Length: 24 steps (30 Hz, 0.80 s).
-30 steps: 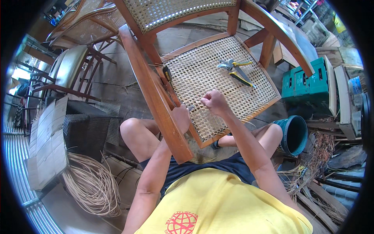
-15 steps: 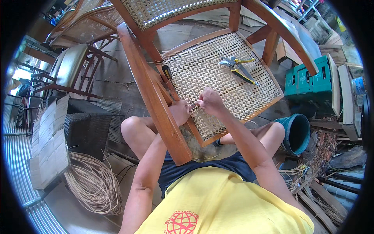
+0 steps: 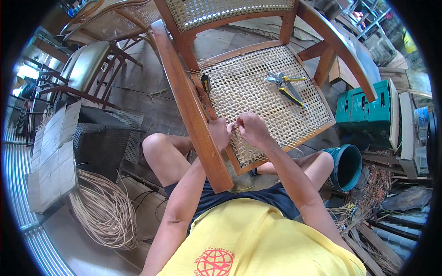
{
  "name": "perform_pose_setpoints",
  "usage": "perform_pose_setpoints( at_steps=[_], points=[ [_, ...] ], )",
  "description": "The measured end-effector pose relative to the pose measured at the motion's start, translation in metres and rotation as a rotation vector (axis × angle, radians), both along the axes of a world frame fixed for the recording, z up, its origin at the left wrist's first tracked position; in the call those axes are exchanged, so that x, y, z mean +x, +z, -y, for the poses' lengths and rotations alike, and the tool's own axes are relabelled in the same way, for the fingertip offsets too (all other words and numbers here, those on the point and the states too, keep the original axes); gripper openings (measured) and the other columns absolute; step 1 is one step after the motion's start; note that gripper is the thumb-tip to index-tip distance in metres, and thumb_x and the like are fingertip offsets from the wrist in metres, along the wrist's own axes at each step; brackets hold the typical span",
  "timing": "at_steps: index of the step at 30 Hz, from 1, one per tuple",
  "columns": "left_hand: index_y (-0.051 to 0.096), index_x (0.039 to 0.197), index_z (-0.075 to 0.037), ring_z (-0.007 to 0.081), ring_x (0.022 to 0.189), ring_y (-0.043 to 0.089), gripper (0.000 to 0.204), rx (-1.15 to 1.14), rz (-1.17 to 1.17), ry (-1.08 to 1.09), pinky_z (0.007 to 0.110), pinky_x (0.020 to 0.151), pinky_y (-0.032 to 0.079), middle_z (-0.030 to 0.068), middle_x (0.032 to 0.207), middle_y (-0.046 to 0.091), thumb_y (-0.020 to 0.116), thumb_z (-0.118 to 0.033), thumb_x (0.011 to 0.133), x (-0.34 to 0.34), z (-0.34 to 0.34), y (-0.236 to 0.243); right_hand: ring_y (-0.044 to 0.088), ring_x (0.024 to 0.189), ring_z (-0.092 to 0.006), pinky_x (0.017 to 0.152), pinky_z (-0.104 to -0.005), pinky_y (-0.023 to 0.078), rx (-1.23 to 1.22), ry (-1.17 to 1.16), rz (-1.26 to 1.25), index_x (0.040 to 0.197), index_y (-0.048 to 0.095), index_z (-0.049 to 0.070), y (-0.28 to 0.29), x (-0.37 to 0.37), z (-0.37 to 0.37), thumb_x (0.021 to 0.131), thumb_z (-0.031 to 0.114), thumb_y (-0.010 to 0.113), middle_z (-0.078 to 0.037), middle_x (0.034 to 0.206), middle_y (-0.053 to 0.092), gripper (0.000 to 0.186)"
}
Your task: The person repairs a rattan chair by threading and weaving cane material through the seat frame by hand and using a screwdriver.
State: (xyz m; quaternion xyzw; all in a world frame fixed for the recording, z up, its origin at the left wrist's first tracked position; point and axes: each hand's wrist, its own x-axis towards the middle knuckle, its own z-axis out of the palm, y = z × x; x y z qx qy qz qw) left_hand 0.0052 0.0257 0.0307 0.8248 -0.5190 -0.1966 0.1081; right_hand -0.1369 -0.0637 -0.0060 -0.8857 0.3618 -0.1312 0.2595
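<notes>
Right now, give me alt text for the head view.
A person's left hand and right hand are close together at the near-left edge of the woven seat of a wooden armchair. Yellow-handled cutters lie on it; a pale coil lies at lower left.

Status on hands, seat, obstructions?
Left hand, right hand close together at left side of cane seat. Grip unclear. Yellow-handled cutters on seat, apart from both hands.

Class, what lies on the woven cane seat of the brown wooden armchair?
Yellow-handled metal cutters; at the left edge, a slim dark tool. The left hand and right hand hide what's beneath.
</notes>
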Motion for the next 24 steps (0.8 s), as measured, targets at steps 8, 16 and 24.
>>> perform_pose_setpoints(
  at_steps=[8,16,24],
  points=[
    [0.071,0.088,-0.002,0.0176,0.066,0.068,0.023,-0.469,0.2,0.44,0.032,0.061,0.051,0.0085,0.077,0.071,0.067,-0.023,0.097,0.078,-0.125,0.042,0.066,0.091,-0.0345,0.081,-0.046,0.052,-0.104,0.041,0.153,0.101,0.067,0.005,-0.003,-0.002,-0.004,0.086,0.006,0.063,-0.013,0.095,0.066,0.016],
    [0.066,0.109,-0.005,0.0377,0.086,0.072,0.03,-0.229,-0.159,0.203,0.047,0.074,0.055,0.0211,0.087,0.072,0.057,-0.033,0.102,0.041,-0.09,-0.009,0.066,0.082,-0.013,0.072,-0.0309,0.053,0.555,-0.039,0.397,0.1,0.071,0.007,-0.017,0.026,-0.001,0.088,0.01,0.075,-0.004,0.089,0.068,0.013],
    [0.066,0.102,-0.001,0.0406,0.088,0.072,0.027,0.1,0.154,-0.015,0.049,0.079,0.057,0.0237,0.093,0.073,0.056,-0.026,0.101,0.007,-0.01,0.018,0.071,0.079,-0.0287,0.076,-0.0413,0.056,0.261,-0.192,0.152,0.089,0.073,0.003,-0.011,0.015,0.014,0.087,0.022,0.07,-0.017,0.083,0.071,0.019]
  ],
)
